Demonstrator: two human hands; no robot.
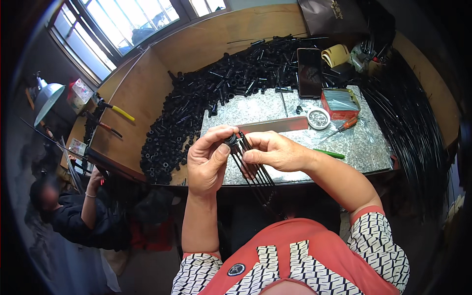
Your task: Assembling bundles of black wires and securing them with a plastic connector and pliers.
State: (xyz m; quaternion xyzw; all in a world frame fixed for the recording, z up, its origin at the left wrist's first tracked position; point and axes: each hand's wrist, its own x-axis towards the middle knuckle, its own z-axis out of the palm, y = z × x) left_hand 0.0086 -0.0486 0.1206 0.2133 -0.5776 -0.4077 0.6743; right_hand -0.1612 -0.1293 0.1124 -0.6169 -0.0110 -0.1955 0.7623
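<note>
Pinching the black hub (230, 140) with our left hand (207, 160), we had the fingers of our right hand (281, 153) clamped on thin rods (261, 180); light, even pressure seemed best.

Thin black rods (255, 177) fan from a round black hub (231, 139), slanting across the front edge of the bench (364, 152).

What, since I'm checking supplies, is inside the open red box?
The red box holds slender, pale rods lying side by side. Whatever lies beneath them is covered and cannot be seen.
</note>
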